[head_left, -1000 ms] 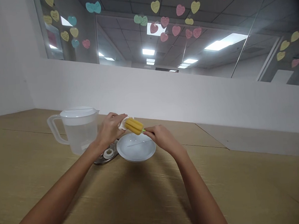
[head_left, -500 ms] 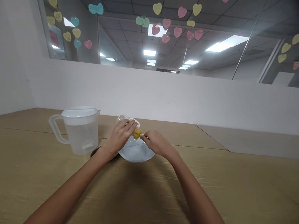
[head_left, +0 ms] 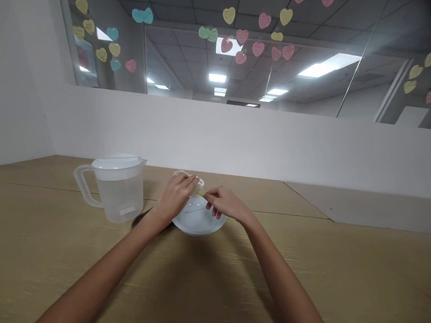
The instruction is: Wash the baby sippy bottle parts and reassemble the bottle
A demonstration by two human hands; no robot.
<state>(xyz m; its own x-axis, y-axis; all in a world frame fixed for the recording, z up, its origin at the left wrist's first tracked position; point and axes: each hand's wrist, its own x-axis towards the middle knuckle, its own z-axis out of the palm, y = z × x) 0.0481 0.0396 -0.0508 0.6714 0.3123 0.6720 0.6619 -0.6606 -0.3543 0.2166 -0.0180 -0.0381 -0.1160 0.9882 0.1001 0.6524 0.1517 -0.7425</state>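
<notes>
My left hand (head_left: pixel 174 197) is wrapped round a small clear bottle (head_left: pixel 192 179), held tilted above a white bowl (head_left: pixel 199 221). My right hand (head_left: pixel 223 202) pinches the thin green handle (head_left: pixel 200 193) of a sponge brush. The brush's yellow sponge head is pushed inside the bottle and is hidden behind my left fingers. Both hands hover over the bowl, which holds some water.
A clear plastic jug (head_left: pixel 117 187) with a lid and a handle stands left of the bowl on the wooden table (head_left: pixel 207 287). A dark round tray (head_left: pixel 141 218) peeks out behind my left wrist. A low white partition wall (head_left: pixel 236 136) runs along the far edge.
The yellow sponge head, fully visible a second ago, has been pushed into the bottle and is now out of sight. My right hand has moved left, close to my left hand.
</notes>
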